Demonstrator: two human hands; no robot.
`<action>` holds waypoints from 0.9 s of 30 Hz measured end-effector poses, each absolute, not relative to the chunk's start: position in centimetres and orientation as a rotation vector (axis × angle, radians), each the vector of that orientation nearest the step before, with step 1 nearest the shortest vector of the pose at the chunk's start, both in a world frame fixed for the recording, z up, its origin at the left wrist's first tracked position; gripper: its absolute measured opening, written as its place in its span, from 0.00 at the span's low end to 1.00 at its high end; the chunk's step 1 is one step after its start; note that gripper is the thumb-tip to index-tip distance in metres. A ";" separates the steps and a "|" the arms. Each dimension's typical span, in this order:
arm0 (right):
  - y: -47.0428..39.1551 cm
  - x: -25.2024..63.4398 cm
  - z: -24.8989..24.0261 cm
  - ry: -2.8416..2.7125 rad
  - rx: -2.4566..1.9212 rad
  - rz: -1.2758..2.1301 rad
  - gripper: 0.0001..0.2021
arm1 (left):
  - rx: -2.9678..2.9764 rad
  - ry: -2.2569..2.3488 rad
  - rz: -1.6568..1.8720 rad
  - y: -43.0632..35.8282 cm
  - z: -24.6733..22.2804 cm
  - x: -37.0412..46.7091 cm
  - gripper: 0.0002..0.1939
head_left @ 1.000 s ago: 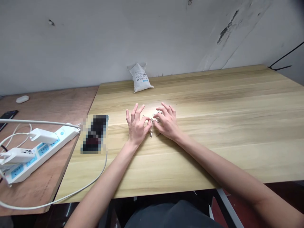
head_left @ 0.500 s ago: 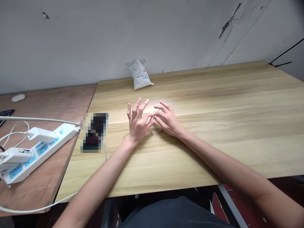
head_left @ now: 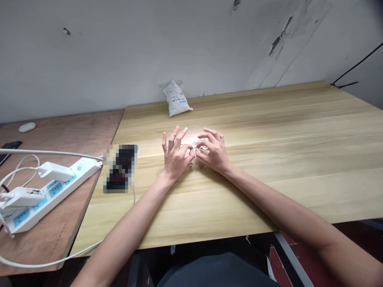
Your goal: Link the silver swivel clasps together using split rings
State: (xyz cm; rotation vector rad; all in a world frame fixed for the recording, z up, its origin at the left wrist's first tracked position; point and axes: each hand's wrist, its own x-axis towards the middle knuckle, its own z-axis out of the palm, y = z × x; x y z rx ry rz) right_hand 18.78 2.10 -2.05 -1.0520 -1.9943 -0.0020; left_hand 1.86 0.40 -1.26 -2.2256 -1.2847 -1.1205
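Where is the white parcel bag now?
In the head view, the parcel bag is left of centre, at the wooden table's far edge by the wall, beyond the left hand.

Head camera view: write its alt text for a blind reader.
The left hand and right hand pinch close together over small metal pieces on a wooden table. A white packet rests near the wall; at left are a pixelated object and a power strip.

Pale yellow-tan on the table (head_left: 254, 199), darker grain streaking across it; reddish brown on the board (head_left: 60, 139); sockets (head_left: 55, 189) in blue on a white power strip (head_left: 36, 215); and the clasps (head_left: 191, 167), seemingly silvery, though small.
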 end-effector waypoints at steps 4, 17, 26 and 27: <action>2.2 19.0 -1.9 -1.997 -1.037 0.194 0.00 | -2.229 -1.273 -1.116 0.4 -1.2 1.7 0.03; 2.9 19.7 -2.1 -2.175 -0.907 0.495 0.10 | -2.388 -1.088 -0.968 0.6 -0.8 0.9 0.04; 2.8 19.5 -2.4 -2.186 -0.884 0.382 0.06 | -2.331 -1.081 -0.955 0.6 -0.6 0.3 0.04; 2.7 19.5 -2.4 -2.192 -0.899 0.341 0.07 | -2.332 -1.103 -0.953 0.6 -0.6 0.2 0.04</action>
